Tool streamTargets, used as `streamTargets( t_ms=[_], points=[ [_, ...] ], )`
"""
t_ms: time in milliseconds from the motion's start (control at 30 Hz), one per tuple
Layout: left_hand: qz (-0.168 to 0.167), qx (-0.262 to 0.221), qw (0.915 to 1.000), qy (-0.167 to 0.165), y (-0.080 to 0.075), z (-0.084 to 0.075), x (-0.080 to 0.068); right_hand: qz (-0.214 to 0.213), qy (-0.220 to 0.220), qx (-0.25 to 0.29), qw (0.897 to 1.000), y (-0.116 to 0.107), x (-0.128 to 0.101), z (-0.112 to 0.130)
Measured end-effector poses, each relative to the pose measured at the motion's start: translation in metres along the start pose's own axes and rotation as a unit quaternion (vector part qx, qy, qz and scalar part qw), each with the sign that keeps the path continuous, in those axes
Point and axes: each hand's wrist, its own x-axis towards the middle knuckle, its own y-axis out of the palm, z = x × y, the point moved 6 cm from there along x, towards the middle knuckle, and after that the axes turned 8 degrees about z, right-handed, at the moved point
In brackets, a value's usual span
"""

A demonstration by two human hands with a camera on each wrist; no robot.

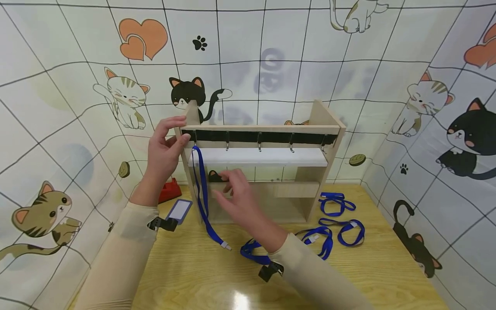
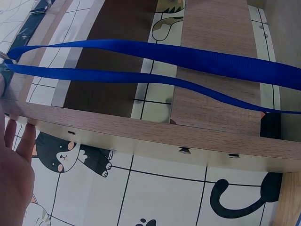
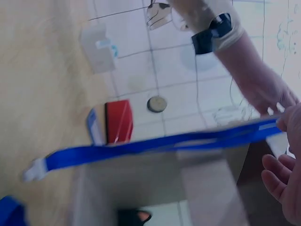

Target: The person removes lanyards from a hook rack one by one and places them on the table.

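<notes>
A light wooden rack point(image 1: 263, 128) with a row of metal hooks point(image 1: 260, 144) stands on the yellow table point(image 1: 186, 275). A blue lanyard point(image 1: 202, 193) hangs from the leftmost hook, and its clip end lies on the table. My left hand point(image 1: 176, 131) grips the rack's top left corner, thumb on the front rail. The left wrist view shows that palm point(image 2: 14, 165) beside the rack's edge point(image 2: 141, 132), with the lanyard point(image 2: 164, 54) stretched across. My right hand point(image 1: 232, 185), blurred, hovers in front of the rack with relaxed fingers, holding nothing. Its fingers point(image 3: 280, 181) lie just below the lanyard point(image 3: 155, 143).
Several more blue lanyards point(image 1: 341, 230) lie on the table to the right of the rack, one point(image 1: 252, 252) under my right forearm. A badge holder point(image 1: 179, 211) and a red object point(image 1: 168, 191) sit to the rack's left. Cat-patterned walls enclose the table.
</notes>
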Motion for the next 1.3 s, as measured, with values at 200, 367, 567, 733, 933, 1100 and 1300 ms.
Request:
streamTargets(
  t_ms=[200,367,567,733,933,1100,1300],
  points=[
    [-0.002,0.004,1.0,0.004,-0.001,0.001,0.0,-0.047,-0.006,0.011,0.999,0.009,0.033,0.023],
    [-0.002,0.006,1.0,-0.001,-0.001,0.001,0.0,-0.075,0.007,0.02,0.997,0.018,0.046,0.03],
    [-0.003,0.01,0.9999,0.002,-0.002,0.001,0.001,-0.087,0.04,0.023,0.995,0.029,0.055,0.036],
    [-0.002,0.011,0.9999,0.004,-0.002,0.002,0.001,-0.095,0.056,0.023,0.994,0.035,0.061,0.037],
    [-0.004,0.008,1.0,0.003,-0.001,0.003,0.001,-0.115,0.071,0.017,0.991,0.039,0.068,0.035],
    [-0.003,0.006,1.0,0.002,0.0,0.002,0.001,-0.133,0.072,0.001,0.989,0.042,0.07,0.033],
    [-0.005,0.011,0.9999,-0.003,0.001,0.0,0.0,-0.147,0.071,0.005,0.987,0.043,0.072,0.031]
  ],
)
